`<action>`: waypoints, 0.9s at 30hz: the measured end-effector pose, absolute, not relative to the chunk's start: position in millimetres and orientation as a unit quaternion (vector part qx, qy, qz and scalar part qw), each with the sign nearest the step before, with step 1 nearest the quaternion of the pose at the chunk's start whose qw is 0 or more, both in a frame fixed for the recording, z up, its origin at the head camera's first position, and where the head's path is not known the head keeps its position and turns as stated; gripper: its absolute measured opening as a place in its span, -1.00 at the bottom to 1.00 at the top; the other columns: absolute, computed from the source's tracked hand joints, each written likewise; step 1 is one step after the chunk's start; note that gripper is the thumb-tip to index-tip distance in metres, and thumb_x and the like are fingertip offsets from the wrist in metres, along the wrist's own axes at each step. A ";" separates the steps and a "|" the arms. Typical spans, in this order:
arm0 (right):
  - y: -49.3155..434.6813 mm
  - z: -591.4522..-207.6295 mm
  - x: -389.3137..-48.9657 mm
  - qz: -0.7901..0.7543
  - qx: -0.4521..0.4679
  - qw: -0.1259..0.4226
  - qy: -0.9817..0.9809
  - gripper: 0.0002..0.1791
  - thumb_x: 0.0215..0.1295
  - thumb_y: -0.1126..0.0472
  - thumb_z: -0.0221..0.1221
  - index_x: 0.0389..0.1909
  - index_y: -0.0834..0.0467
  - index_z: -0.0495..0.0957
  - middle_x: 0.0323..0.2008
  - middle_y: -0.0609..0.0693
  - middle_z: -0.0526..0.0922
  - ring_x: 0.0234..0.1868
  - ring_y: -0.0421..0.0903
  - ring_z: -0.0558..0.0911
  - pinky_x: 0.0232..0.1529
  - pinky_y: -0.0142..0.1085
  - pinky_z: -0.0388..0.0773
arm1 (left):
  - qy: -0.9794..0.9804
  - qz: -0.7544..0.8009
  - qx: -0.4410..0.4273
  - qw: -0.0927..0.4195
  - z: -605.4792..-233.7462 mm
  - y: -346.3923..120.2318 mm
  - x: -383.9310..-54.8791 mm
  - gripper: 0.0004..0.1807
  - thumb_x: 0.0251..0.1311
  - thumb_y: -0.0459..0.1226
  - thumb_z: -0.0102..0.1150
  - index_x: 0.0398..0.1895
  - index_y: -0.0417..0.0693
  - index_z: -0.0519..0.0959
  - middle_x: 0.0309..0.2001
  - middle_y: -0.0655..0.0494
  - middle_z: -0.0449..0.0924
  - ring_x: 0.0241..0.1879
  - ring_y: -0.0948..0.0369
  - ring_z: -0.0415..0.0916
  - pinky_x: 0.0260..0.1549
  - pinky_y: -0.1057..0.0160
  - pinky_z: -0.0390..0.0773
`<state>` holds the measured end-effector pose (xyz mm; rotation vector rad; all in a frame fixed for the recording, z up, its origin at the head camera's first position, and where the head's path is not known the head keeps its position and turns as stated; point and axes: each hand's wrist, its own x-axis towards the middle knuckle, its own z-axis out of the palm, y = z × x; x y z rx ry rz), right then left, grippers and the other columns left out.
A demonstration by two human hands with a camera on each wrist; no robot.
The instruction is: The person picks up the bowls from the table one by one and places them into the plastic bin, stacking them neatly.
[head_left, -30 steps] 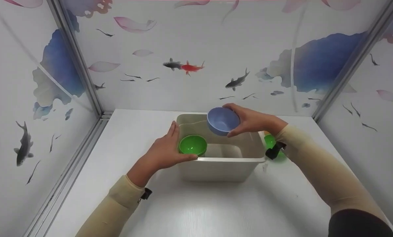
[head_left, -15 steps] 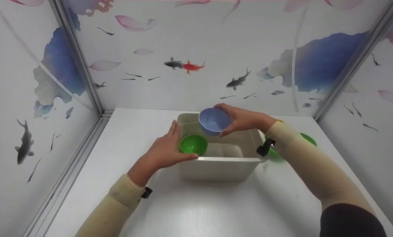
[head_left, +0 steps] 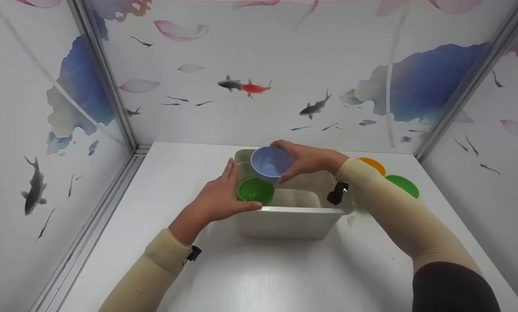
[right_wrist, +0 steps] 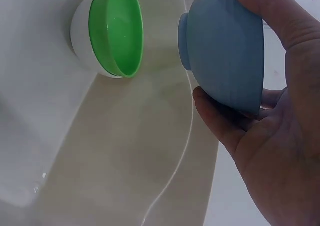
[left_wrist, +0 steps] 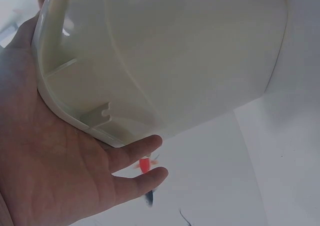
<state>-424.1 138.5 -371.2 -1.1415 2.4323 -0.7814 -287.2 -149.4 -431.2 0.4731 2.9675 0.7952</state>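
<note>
A blue bowl [head_left: 270, 164] is held by its side in my right hand [head_left: 306, 159], over the back part of an off-white plastic bin [head_left: 291, 223]. The right wrist view shows the blue bowl [right_wrist: 225, 51] between thumb and fingers, its foot toward the bin's inside. Down in the bin at the left, a green bowl [head_left: 255, 191] sits nested in a white bowl [right_wrist: 82, 36]. My left hand [head_left: 215, 197] rests on the bin's left end with straight fingers, thumb along the front rim. In the left wrist view the palm lies against the bin's outer wall [left_wrist: 190, 56].
Right of the bin on the white table [head_left: 259, 277], partly behind the right forearm, are an orange bowl [head_left: 373, 165] and a green bowl [head_left: 402, 185]. Printed panels [head_left: 259, 52] enclose the back and sides.
My right hand has moved left with the blue bowl, bringing it nearly above the green bowl in the bin. The left hand has stayed at the bin's left end.
</note>
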 end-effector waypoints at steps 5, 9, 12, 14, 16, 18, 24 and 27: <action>128.3 -378.6 -426.1 -0.255 -0.405 0.179 0.860 0.25 0.06 -0.06 0.71 0.67 0.16 0.19 0.43 0.14 0.49 0.42 0.09 0.51 0.48 0.06 0.42 | 0.953 0.259 0.153 0.015 -432.7 -149.9 -288.3 0.63 0.03 0.64 0.29 0.84 -0.19 -0.23 0.83 -0.14 -0.32 0.54 -0.26 0.39 0.43 -0.27 0.47; 121.9 -382.9 -426.2 -0.243 -0.411 0.182 0.860 0.23 0.08 -0.07 0.70 0.66 0.15 0.19 0.44 0.11 0.48 0.45 0.06 0.50 0.51 0.03 0.39 | 0.952 0.264 0.152 0.017 -431.4 -149.6 -287.5 0.64 0.02 0.63 0.30 0.84 -0.17 -0.24 0.83 -0.15 -0.32 0.55 -0.27 0.38 0.43 -0.27 0.47; 118.6 -384.8 -426.1 -0.238 -0.412 0.183 0.860 0.23 0.08 -0.07 0.70 0.66 0.15 0.18 0.44 0.11 0.48 0.44 0.06 0.50 0.51 0.01 0.40 | 0.951 0.267 0.152 0.018 -430.1 -149.2 -286.7 0.65 0.00 0.65 0.29 0.84 -0.15 -0.26 0.83 -0.14 -0.33 0.55 -0.27 0.38 0.42 -0.27 0.48; 116.9 -386.2 -426.2 -0.237 -0.413 0.183 0.860 0.24 0.09 -0.07 0.70 0.66 0.16 0.18 0.44 0.13 0.49 0.44 0.07 0.51 0.50 0.01 0.40 | 0.951 0.267 0.153 0.019 -429.7 -148.9 -286.2 0.66 -0.02 0.68 0.27 0.84 -0.14 -0.26 0.83 -0.14 -0.33 0.54 -0.26 0.39 0.42 -0.25 0.49; 115.6 -386.8 -426.2 -0.240 -0.411 0.185 0.860 0.25 0.08 -0.06 0.71 0.66 0.16 0.17 0.44 0.14 0.49 0.44 0.08 0.51 0.50 0.01 0.41 | 0.951 0.269 0.153 0.019 -429.5 -149.0 -286.0 0.67 -0.02 0.68 0.26 0.84 -0.14 -0.27 0.83 -0.14 -0.33 0.53 -0.25 0.40 0.41 -0.25 0.50; 114.3 -387.1 -426.1 -0.243 -0.407 0.187 0.860 0.25 0.07 -0.07 0.71 0.67 0.14 0.17 0.44 0.13 0.48 0.44 0.08 0.51 0.50 0.02 0.41 | 0.951 0.269 0.153 0.019 -429.1 -149.3 -285.6 0.66 -0.02 0.68 0.27 0.84 -0.15 -0.26 0.83 -0.13 -0.33 0.53 -0.24 0.41 0.42 -0.25 0.49; 110.9 -390.1 -429.0 -0.245 -0.394 0.194 0.864 0.24 0.07 -0.13 0.72 0.66 0.06 0.18 0.43 0.06 0.48 0.42 0.04 0.50 0.48 0.05 0.43 | 0.950 0.271 0.153 0.019 -428.1 -150.6 -285.5 0.65 0.01 0.66 0.28 0.84 -0.17 -0.25 0.83 -0.13 -0.34 0.55 -0.25 0.38 0.45 -0.26 0.45; 109.9 -392.0 -430.1 -0.245 -0.394 0.195 0.864 0.26 0.06 -0.12 0.72 0.66 0.07 0.18 0.44 0.07 0.48 0.42 0.05 0.50 0.48 0.05 0.43 | 0.951 0.270 0.152 0.022 -429.2 -150.6 -285.5 0.66 0.00 0.67 0.27 0.84 -0.16 -0.26 0.83 -0.11 -0.34 0.56 -0.26 0.36 0.45 -0.26 0.45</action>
